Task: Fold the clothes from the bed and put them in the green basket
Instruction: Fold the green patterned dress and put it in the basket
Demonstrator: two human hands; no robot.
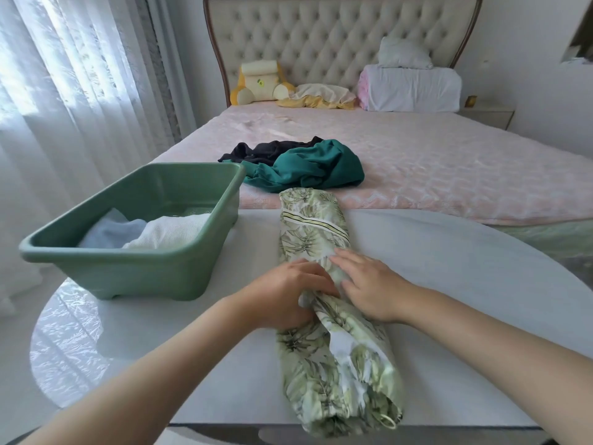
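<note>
A leaf-print green garment lies in a long narrow strip down the middle of the white table. My left hand grips a fold of it at mid-length. My right hand rests flat on the cloth beside it, fingers spread. The green basket stands at the table's left, with a light blue and a white folded piece inside. On the pink bed beyond lie a dark green garment and a black garment, both crumpled.
Pillows, a folded white blanket and a yellow cushion sit against the tufted headboard. Sheer curtains hang at the left. The table's near edge runs just below the garment's end.
</note>
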